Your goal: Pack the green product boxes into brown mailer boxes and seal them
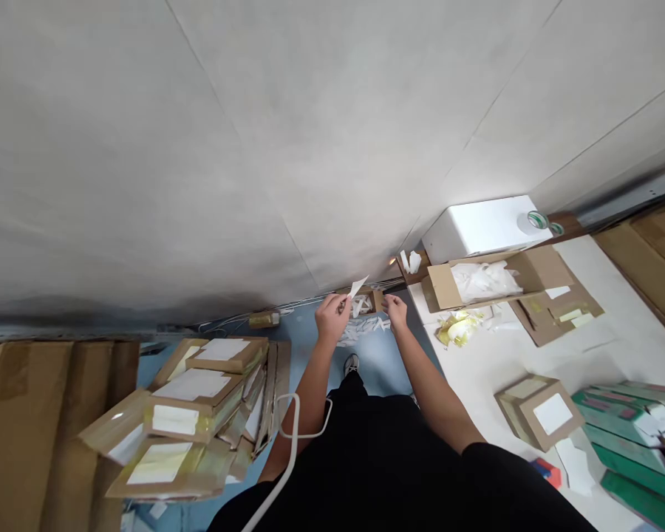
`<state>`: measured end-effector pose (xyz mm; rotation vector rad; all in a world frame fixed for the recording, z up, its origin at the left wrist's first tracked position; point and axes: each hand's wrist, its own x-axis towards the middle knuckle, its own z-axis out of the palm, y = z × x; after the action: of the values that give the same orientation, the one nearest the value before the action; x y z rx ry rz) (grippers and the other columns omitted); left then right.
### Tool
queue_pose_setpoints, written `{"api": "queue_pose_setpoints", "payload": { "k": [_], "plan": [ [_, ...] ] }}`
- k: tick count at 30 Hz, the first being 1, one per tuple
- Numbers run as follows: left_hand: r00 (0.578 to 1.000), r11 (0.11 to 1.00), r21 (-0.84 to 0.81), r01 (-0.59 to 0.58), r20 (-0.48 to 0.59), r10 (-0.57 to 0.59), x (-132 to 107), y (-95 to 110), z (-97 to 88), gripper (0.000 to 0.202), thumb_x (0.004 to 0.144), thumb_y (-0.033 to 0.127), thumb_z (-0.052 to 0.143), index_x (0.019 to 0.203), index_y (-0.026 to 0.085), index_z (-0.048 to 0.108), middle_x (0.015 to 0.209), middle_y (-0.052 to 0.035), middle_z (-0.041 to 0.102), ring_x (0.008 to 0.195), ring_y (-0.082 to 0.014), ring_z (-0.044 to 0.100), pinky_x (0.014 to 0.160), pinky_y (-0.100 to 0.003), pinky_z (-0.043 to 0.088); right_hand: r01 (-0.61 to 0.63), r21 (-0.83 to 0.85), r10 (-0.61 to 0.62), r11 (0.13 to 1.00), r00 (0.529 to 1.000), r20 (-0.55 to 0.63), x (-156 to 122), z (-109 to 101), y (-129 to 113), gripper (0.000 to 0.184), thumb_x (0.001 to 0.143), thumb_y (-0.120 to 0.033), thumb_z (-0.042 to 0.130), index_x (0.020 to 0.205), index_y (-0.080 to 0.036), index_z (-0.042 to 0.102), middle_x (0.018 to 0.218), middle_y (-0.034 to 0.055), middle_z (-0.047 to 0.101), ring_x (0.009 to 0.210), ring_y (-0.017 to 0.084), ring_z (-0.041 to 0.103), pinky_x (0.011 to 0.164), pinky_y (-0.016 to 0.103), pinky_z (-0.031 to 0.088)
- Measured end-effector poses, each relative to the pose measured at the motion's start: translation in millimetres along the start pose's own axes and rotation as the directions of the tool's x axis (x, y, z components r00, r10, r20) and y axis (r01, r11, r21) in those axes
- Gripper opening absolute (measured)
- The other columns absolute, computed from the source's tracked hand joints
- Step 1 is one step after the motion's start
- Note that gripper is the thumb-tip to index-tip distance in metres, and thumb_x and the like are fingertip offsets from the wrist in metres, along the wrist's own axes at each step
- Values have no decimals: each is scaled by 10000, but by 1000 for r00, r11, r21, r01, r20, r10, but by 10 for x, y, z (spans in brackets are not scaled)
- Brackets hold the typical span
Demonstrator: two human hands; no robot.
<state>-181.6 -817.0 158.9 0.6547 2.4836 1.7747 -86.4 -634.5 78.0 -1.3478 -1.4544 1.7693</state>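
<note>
My left hand is closed in a pinch around a white paper slip, which points up and to the right. Below and behind the slip, a small open cardboard box holds white scraps. At that box's right side is my right hand, its fingers curled together; whatever they may grip is too small to make out. Crumpled white paper scraps lie below the box, between my two hands.
Taped, labelled parcels are piled at the left. On the white table at the right are an open carton with white plastic, a small parcel and green boxes. A grey wall stands ahead.
</note>
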Motion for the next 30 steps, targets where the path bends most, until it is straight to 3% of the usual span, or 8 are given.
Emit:
{"api": "queue_pose_setpoints", "payload": {
  "k": [3,8,13,19,22,27,28,30],
  "plan": [
    [993,997,-9,-82,90,82,27,94,234,172,934,377,690,914,256,811,874,-78,740,783,-206,684,839,-334,519,-36,70,36,997,999,6,-235,-175,-186,352,702,-536,759,772,-205,664,713,4,694,689,182,641,649,287,487],
    [947,977,-95,-189,247,207,-47,430,662,162,922,388,716,861,266,804,882,-94,749,867,-240,709,901,-372,526,156,114,-164,981,984,66,-661,-507,-590,431,835,-621,718,695,-218,661,702,12,687,709,181,627,725,309,512],
    [832,929,-199,-312,415,368,-318,761,1094,166,944,384,701,883,273,808,902,-101,750,893,-255,708,905,-395,529,190,199,-177,961,981,-83,-874,-935,-845,466,857,-653,699,708,-212,684,697,13,658,701,179,597,697,308,519],
    [716,878,-300,-373,509,478,-760,1098,1671,159,925,404,729,921,266,808,856,-99,719,852,-251,690,847,-378,533,170,277,-93,946,958,-271,-1040,-1693,-939,363,756,-542,833,712,-200,720,692,5,670,686,170,590,683,310,529],
    [618,832,-332,-445,558,554,-1011,1338,1992,166,955,374,695,906,257,802,806,-93,700,805,-242,676,807,-366,521,195,324,-63,926,924,-377,-1125,-2133,-924,292,696,-450,881,712,-196,738,688,0,684,680,167,600,704,320,537],
    [383,756,-466,-460,664,642,-1473,1767,2444,149,905,394,781,981,267,801,865,-84,727,855,-246,692,821,-355,520,291,340,-36,894,805,-592,-1208,-2946,-882,306,725,-494,843,758,-210,736,728,16,706,740,194,659,717,323,519],
    [383,768,-475,-430,674,632,-1565,1837,2522,179,884,410,804,990,265,798,890,-83,732,852,-240,691,816,-350,522,306,331,-38,893,782,-622,-1217,-3117,-879,316,732,-510,836,773,-212,738,738,19,711,756,200,671,719,322,514],
    [476,831,-439,-341,682,555,-1736,1953,2690,209,883,440,795,972,251,784,907,-74,727,777,-204,668,761,-328,519,320,313,-48,894,763,-644,-1235,-3449,-866,333,737,-531,832,782,-214,740,742,24,716,771,207,684,728,323,508]
  ]
}}
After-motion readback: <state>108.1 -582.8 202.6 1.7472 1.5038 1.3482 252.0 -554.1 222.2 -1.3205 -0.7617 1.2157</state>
